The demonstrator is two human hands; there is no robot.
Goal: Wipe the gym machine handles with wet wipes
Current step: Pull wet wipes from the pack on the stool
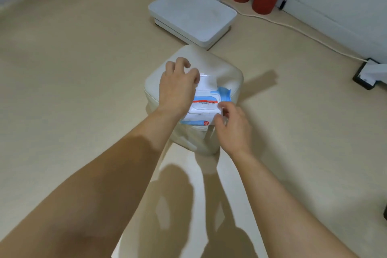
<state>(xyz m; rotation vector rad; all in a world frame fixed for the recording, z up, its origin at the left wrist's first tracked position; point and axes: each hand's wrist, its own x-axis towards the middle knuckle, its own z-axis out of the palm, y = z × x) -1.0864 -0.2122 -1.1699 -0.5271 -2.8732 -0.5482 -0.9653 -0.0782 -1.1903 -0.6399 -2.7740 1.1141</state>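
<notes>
Across the beige floor [83, 90] we see a cream stool [226, 69], the wet wipes pack [206, 98] on its top, our left hand [178, 88] curling its fingers over the raised white lid [207, 81], grip unclear, our right hand [234, 125] pinching the pack's near-right edge.

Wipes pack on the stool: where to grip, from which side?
Likely top-down, grip spanning the pack across its side edges: it lies flat on the stool, so nothing gets underneath, and the open lid stands over the far end. The left hand, at the lid, covers one side.
</notes>
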